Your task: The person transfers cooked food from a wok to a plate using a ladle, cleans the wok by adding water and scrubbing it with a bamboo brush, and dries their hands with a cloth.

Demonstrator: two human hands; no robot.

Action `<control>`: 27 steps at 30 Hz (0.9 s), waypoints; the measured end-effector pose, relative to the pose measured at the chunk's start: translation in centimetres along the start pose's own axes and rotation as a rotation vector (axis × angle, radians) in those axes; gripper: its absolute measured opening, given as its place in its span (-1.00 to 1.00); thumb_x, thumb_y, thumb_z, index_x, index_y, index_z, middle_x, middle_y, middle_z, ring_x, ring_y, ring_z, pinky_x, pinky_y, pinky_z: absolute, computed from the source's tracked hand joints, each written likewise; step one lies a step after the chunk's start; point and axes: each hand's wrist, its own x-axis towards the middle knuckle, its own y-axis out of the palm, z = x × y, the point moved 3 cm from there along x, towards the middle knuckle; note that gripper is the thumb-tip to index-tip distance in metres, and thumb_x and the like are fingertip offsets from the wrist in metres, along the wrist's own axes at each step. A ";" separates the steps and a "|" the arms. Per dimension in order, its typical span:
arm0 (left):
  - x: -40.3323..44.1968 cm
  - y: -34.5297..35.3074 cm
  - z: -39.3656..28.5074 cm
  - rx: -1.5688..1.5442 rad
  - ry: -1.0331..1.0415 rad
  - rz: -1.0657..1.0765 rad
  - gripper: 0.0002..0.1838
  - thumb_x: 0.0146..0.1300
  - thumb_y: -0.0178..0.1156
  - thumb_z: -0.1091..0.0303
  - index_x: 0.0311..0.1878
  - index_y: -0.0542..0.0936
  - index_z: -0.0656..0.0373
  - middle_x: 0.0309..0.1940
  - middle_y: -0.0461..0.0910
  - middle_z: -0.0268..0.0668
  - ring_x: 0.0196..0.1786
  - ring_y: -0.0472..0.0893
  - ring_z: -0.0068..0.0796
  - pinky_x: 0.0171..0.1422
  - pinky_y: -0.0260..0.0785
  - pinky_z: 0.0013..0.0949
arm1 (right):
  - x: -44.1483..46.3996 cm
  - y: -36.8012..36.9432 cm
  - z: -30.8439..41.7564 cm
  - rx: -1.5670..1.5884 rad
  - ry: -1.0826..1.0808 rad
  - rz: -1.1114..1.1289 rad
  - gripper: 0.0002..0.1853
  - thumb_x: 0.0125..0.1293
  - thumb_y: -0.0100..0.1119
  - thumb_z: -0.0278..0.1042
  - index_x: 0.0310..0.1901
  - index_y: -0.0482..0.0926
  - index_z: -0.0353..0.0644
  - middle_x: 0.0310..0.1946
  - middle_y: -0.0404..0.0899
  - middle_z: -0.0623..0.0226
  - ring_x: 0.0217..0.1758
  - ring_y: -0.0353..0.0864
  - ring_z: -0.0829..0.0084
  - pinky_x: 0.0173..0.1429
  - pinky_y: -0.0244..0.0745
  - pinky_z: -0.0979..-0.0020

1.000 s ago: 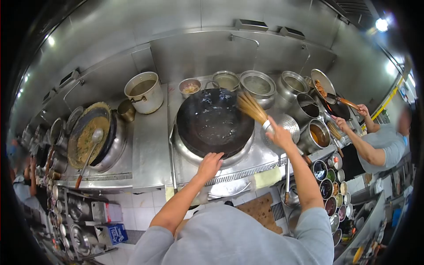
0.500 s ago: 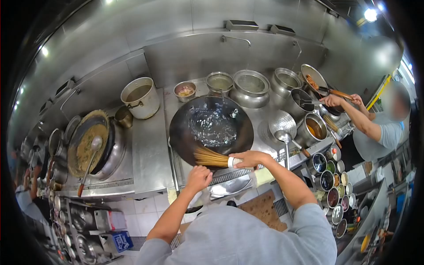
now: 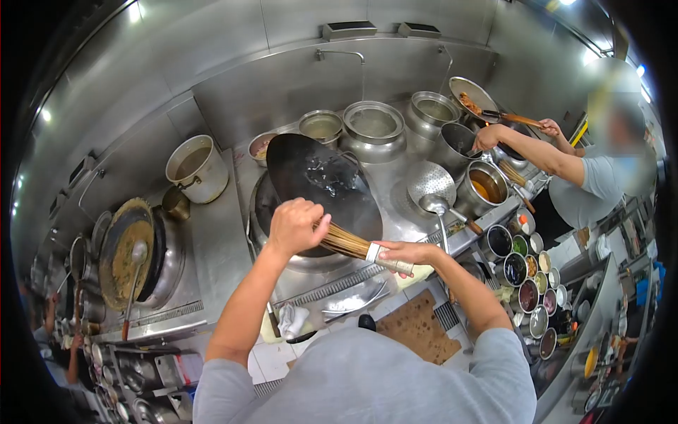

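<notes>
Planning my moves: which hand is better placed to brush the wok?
Probably your right hand: it grips the bamboo brush by its bound end, while your left hand appears occupied holding the tilted wok.

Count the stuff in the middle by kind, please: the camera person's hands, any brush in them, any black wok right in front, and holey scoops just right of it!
Hands: 2 (left hand, right hand)
Brush: 1
Black wok: 1
Holey scoop: 1
Total: 5

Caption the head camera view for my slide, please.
A tilted black wok, left hand closed at its rim, right hand holding a bundled brush.
</notes>
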 end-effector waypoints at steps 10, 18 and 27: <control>-3.0 -0.5 -1.8 -0.022 -0.107 0.092 -0.69 0.01 0.25 0.39 -0.71 0.35 0.16 -0.73 0.38 -0.22 -0.61 0.44 -0.19 -0.49 0.28 -0.16 | 7.1 -18.6 -4.3 -1.090 0.130 -1.065 -0.40 0.34 0.05 0.13 0.38 0.28 0.24 -0.06 0.63 0.08 -0.19 0.71 0.09 -0.18 0.60 0.04; -12.9 0.2 -3.6 -0.034 -0.463 -0.049 -0.68 0.04 0.26 0.43 -0.70 0.34 0.19 -0.74 0.34 -0.19 -0.65 0.38 -0.16 -0.52 0.21 -0.15 | 9.3 -13.7 -8.0 -0.078 0.075 -0.783 -0.45 0.33 0.14 0.00 0.26 0.25 0.01 -0.19 0.51 0.16 -0.61 0.56 0.30 -0.75 0.43 0.27; -14.2 10.5 -2.3 -0.123 -0.453 0.237 -0.67 0.22 0.26 0.22 -0.56 0.46 0.18 -0.55 0.52 -0.14 -0.38 0.47 -0.04 -0.19 0.29 -0.05 | 8.1 -3.6 -20.5 0.062 0.250 -0.909 -0.17 0.37 0.03 0.12 0.49 -0.07 -0.13 -0.04 0.54 -0.18 -0.34 0.67 0.04 -0.55 0.58 0.17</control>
